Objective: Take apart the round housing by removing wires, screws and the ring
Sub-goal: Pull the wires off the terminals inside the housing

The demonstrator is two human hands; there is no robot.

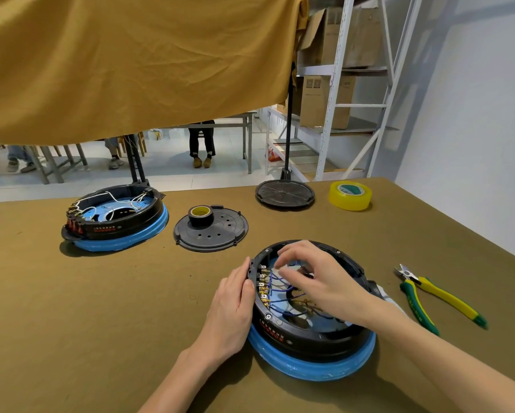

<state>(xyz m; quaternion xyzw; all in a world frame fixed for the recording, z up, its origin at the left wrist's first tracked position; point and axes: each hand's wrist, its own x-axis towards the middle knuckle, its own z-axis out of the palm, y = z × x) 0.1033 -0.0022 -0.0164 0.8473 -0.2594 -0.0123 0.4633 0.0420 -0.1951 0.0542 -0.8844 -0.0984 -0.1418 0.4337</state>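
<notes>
Round housing [309, 332] is at the wire step: left hand [235, 305] flat against its rim, right hand [306, 274] half-curled over blue wires [280, 301], grip unclear; next, pinch one free.

Round housings: two, both black on a blue ring; near housing [311, 332] at centre right, far housing [114, 219] at left.
Loose black lids: two; perforated lid [211, 232] at centre, ribbed lid [284, 194] far right of it.
Tape rolls: two; black roll [201, 215] standing on the perforated lid, yellow roll [350, 195] far right.
Cutters: one pair, green and yellow cutters [438, 296] on the right.
Hands: two; left hand [235, 305] and right hand [312, 275], both at the near housing.
Brass terminals in the near housing: perhaps six, partly hidden by the hands.
Seated people behind the hanging cloth: three, by their legs.
</notes>
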